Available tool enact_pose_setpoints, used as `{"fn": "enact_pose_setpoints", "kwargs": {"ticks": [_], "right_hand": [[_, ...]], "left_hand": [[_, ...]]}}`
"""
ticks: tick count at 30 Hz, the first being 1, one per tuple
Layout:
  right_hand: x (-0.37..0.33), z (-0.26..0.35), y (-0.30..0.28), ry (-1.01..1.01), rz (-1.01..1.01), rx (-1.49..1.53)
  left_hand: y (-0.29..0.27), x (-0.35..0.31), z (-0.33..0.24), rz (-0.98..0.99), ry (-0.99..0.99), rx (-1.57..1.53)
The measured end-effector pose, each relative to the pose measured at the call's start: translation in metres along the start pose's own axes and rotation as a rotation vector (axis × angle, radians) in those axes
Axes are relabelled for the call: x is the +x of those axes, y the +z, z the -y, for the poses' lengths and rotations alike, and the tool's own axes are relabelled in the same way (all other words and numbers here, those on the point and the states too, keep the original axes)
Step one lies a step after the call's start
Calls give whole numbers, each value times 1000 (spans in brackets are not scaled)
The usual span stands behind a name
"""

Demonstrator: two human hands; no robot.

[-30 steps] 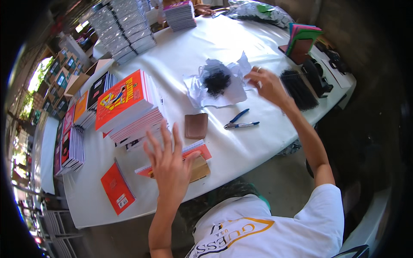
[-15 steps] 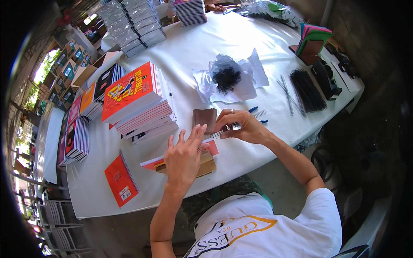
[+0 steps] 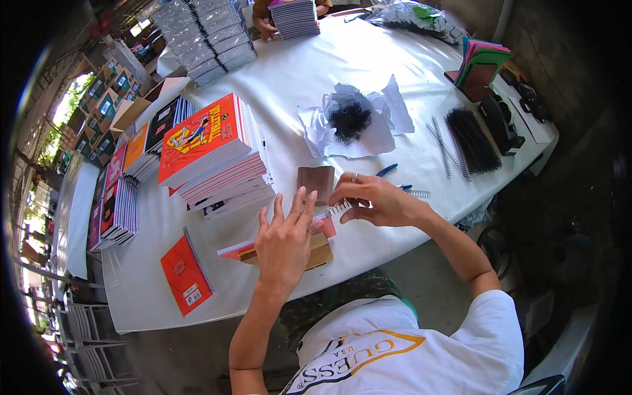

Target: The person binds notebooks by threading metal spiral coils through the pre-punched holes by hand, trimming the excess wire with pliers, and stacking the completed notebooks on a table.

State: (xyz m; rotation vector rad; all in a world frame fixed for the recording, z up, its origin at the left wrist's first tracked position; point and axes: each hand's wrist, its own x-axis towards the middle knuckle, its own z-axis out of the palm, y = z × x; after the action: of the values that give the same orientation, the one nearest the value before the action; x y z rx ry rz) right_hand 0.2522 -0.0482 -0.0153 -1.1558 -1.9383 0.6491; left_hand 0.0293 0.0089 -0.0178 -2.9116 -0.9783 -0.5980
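My right hand (image 3: 382, 201) pinches a metal spiral binding coil (image 3: 337, 209) at the edge of a red-covered notebook (image 3: 232, 251). The coil's free end sticks out from between thumb and fingers toward my left hand. My left hand (image 3: 283, 240) lies over the notebook with its fingers stretched out, hiding most of it. Below that hand a wooden block (image 3: 320, 255) sits against the notebook near the table's front edge. A brown rectangular block (image 3: 315, 184) is just beyond my fingertips. Blue-handled pliers (image 3: 387, 170) and a loose coil (image 3: 419, 194) lie past my right hand.
Tall stacks of red notebooks (image 3: 204, 141) stand at the left. A finished spiral notebook (image 3: 186, 275) lies front left. Small black pieces (image 3: 349, 122) sit on crumpled paper (image 3: 388, 125). Black coils (image 3: 471, 138) lie right. A co-worker's hand (image 3: 265, 29) is beside a far notebook stack (image 3: 295, 18).
My right hand has turned and shifted slightly right, showing more of the coil. My left hand stays nearly in place. At the far side, the co-worker has come to the notebook stack.
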Motion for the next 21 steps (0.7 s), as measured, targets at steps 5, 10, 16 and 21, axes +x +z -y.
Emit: {"fn": "enact_pose_setpoints", "kwargs": {"ticks": [5, 10, 16, 21], "right_hand": [[2, 23, 1, 75, 37, -259], [4, 17, 1, -137, 68, -525], [10, 18, 4, -132, 31, -339], [28, -18, -22, 269, 393, 301]], "left_hand": [[-1, 4, -4, -12, 9, -76], [-4, 6, -11, 23, -30, -131], [-6, 5, -13, 84, -51, -193], [-27, 18, -22, 518, -140, -107]]}}
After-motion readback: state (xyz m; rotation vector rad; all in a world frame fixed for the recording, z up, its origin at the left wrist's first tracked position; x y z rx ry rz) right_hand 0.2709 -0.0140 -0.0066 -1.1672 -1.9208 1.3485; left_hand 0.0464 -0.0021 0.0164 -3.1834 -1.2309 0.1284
